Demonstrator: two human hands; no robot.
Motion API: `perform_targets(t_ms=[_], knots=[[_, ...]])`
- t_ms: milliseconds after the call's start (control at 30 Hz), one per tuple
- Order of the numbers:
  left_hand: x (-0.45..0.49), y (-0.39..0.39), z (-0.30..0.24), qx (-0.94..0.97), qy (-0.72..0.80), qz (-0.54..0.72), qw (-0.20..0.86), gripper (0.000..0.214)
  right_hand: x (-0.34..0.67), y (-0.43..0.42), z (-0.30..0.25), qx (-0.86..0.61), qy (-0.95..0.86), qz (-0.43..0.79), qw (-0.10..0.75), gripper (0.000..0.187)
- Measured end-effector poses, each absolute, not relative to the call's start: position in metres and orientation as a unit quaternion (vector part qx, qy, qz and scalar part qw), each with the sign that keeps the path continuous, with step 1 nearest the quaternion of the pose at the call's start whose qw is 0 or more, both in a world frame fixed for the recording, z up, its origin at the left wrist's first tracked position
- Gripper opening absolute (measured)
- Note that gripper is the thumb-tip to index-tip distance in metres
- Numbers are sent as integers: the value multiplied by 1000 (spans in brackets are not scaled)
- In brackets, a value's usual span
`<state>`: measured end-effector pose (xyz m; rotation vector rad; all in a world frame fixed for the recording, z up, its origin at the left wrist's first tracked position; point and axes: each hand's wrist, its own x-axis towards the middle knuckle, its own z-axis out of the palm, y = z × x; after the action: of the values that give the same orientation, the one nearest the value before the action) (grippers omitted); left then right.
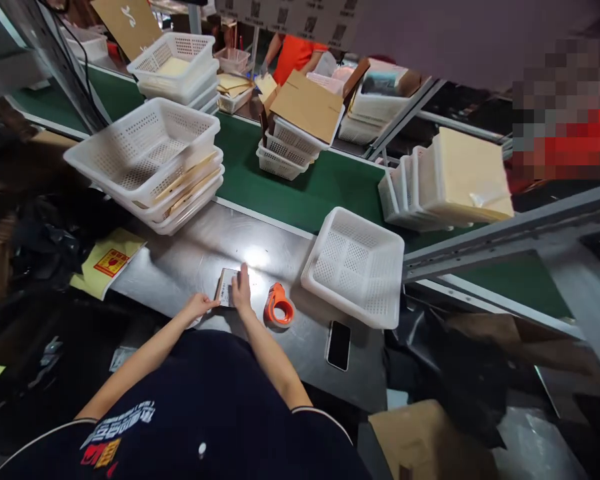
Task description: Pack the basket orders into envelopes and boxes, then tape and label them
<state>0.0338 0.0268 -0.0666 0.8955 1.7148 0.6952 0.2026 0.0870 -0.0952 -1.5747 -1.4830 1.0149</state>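
A small flat package point(225, 288) with a white printed label lies on the metal table in front of my body. At its near left corner, my left hand point(201, 306) pinches the edge between thumb and fingers. My right hand point(241, 289) rests flat over the package's right side, fingers stretched out, and covers part of the label. Just right of that hand is an orange tape dispenser point(279, 307), touched by neither hand.
A white perforated basket point(354, 267) and a phone point(339, 345) are on the table's right. Stacked baskets point(145, 157) stand at the left. A green conveyor point(240, 157) carries more baskets behind. A yellow envelope point(109, 262) overhangs the left edge. Someone in orange point(295, 59) stands beyond.
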Motion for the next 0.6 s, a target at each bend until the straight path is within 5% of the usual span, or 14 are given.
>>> perform_targets(t_ms=[167, 300, 400, 500, 600], knots=[[41, 21, -48, 342, 706, 402, 473, 73, 230, 52, -82, -643, -482, 403, 438, 60], [76, 35, -45, 356, 685, 421, 477, 84, 207, 6, -82, -509, -464, 622, 372, 60], [102, 53, -47, 401, 669, 399, 482, 86, 208, -9, -86, -507, -421, 656, 367, 61], [115, 67, -54, 469, 672, 361, 444, 67, 248, -12, -90, -567, -378, 610, 405, 59], [120, 70, -64, 613, 697, 187, 322, 91, 297, -22, -95, -617, -349, 561, 427, 53]])
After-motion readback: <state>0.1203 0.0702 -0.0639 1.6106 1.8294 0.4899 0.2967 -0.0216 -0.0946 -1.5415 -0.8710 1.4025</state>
